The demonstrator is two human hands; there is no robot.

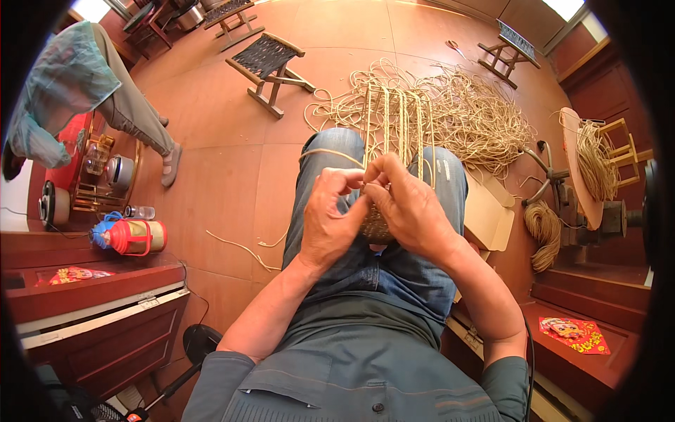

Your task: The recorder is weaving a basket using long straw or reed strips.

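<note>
A strip of tan woven cord (375,226) lies between my thighs, mostly covered by my hands. Several lengthwise tan cords (386,119) stretch from it past my knees. My left hand (325,214) and my right hand (411,211) meet over the strip's left edge, thumbs and forefingers pinched close together. A loose working cord (330,152) arcs over my left thigh to their fingertips. Both hands appear closed on this cord; the exact pinch is partly hidden by the fingers.
A big tangle of cord (471,119) spreads beyond my knees. Folding stools (266,60) stand farther off, with scissors (455,48) on the floor. An open cardboard box (490,211) sits by my right leg. At left are a red thermos (138,236) and another person's leg (137,105).
</note>
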